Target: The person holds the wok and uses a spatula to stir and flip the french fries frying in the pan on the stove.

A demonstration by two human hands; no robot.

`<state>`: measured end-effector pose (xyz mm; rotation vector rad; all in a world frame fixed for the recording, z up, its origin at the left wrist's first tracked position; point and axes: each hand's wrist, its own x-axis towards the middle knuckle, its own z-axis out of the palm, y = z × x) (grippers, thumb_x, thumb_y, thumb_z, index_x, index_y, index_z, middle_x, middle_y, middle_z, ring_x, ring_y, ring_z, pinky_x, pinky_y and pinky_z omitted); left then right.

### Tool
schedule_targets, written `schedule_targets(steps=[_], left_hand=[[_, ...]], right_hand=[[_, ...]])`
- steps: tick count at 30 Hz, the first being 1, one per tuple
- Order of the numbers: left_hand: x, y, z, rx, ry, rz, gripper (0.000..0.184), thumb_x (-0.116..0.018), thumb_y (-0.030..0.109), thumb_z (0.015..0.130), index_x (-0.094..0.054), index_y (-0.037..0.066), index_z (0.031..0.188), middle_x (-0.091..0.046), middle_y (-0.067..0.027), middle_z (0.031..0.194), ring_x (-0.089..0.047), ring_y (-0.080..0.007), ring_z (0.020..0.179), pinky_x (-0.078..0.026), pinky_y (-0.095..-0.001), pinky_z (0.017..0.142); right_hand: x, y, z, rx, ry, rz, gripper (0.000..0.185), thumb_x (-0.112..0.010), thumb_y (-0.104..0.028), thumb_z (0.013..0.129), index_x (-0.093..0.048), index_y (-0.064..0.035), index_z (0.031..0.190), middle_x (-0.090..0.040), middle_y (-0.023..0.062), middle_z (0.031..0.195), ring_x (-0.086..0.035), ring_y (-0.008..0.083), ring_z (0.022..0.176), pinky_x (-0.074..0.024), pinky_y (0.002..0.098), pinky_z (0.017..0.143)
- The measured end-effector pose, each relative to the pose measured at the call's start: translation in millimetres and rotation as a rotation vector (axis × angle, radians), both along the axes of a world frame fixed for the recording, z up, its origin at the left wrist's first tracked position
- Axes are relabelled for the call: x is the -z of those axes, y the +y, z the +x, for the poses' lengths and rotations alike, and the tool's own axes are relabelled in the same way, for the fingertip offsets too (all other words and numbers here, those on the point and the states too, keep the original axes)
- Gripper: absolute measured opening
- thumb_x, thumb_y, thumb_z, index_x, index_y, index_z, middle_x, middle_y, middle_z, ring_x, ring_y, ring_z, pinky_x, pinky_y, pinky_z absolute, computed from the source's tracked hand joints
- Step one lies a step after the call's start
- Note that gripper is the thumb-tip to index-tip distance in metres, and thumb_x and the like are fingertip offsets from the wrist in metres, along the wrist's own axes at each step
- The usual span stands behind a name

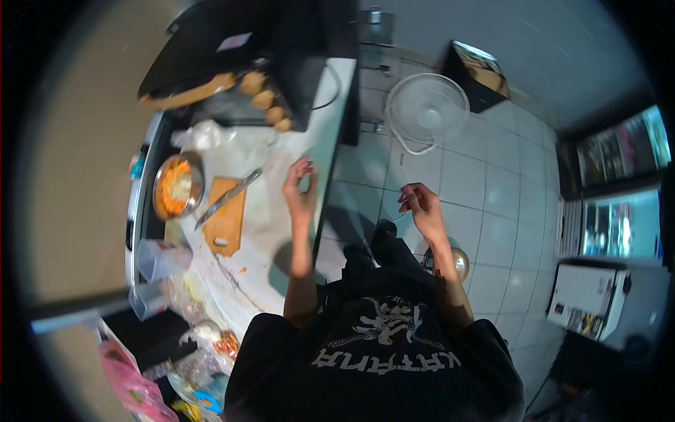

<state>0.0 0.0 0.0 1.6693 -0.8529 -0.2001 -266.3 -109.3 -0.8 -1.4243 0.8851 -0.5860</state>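
My left hand [301, 193] hovers over the right edge of the white counter, fingers curled and thumb apart, nothing visible in it. Out over the tiled floor, my right hand [424, 211] hangs with loosely bent fingers and no object visible in it. Left of my left hand, a knife [228, 199] lies slantwise across a wooden cutting board [226, 228]. Beyond the board stands a metal bowl [200, 169] holding shredded orange food [169, 188] with a pale heap on top. Neither hand touches these things.
Clear plastic containers [163, 259] and bags [204, 135] sit along the counter. A black appliance [281, 42] with round brown items [264, 98] occupies its far end. A white fan [427, 109] and a round metal object [459, 263] are on the floor.
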Motion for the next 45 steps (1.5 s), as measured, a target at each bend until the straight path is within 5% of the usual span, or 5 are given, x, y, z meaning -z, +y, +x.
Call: schedule_targets(steps=[14, 19, 21, 25, 45], left_hand=[[-23, -105, -510, 1.979, 1.387, 0.821, 0.099, -0.019, 0.082, 0.088, -0.047, -0.003, 0.132, -0.065, -0.0173, 0.092, -0.065, -0.0236, 0.078, -0.054, -0.0335, 0.064], [-7, -39, -675, 2.148, 1.061, 1.162, 0.095, -0.024, 0.08, 0.089, -0.057, -0.004, 0.118, -0.061, -0.0139, 0.085, -0.061, -0.0202, 0.076, -0.052, -0.0304, 0.064], [-13, -14, -715, 2.141, 0.923, 1.247, 0.087, -0.024, 0.076, 0.092, -0.06, -0.002, 0.102, -0.06, -0.0133, 0.078, -0.058, -0.0168, 0.067, -0.049, -0.0262, 0.061], [-7, 31, -787, 2.264, 0.596, 1.185, 0.078, -0.028, 0.072, 0.094, -0.061, 0.002, 0.086, -0.055, -0.0064, 0.066, -0.053, -0.0132, 0.057, -0.045, -0.027, 0.051], [11, 444, -1226, 2.736, 0.202, 1.222, 0.058, -0.038, 0.051, 0.1, -0.068, 0.003, 0.089, -0.047, -0.0019, 0.049, -0.049, -0.0107, 0.043, -0.036, -0.0247, 0.037]], right_hand=[[-53, 107, -326, 0.87, -0.526, 0.008, 0.059, -0.041, -0.033, 0.104, -0.019, -0.006, 0.152, -0.042, 0.0179, 0.147, -0.058, 0.0151, 0.05, -0.0487, 0.0252, 0.043], [-31, 181, -446, 1.198, -0.512, -0.121, 0.058, -0.039, -0.029, 0.103, -0.017, -0.0048, 0.152, -0.041, 0.0229, 0.145, -0.058, 0.0173, 0.044, -0.0495, 0.0242, 0.041], [31, 203, -475, 1.505, -0.299, -0.13, 0.065, -0.048, -0.043, 0.101, -0.032, -0.0002, 0.148, -0.039, 0.0138, 0.148, -0.036, 0.0237, 0.136, -0.0302, 0.0328, 0.111], [-40, 248, -515, 1.547, -0.615, -0.106, 0.053, -0.035, -0.027, 0.105, -0.022, 0.0009, 0.147, -0.046, 0.0213, 0.141, -0.059, 0.0176, 0.046, -0.0498, 0.0245, 0.041], [-35, 630, -884, 2.307, -0.363, -0.325, 0.039, -0.035, -0.025, 0.106, -0.048, 0.0038, 0.128, -0.064, 0.0134, 0.119, -0.056, 0.0137, 0.053, -0.0478, 0.0271, 0.047]])
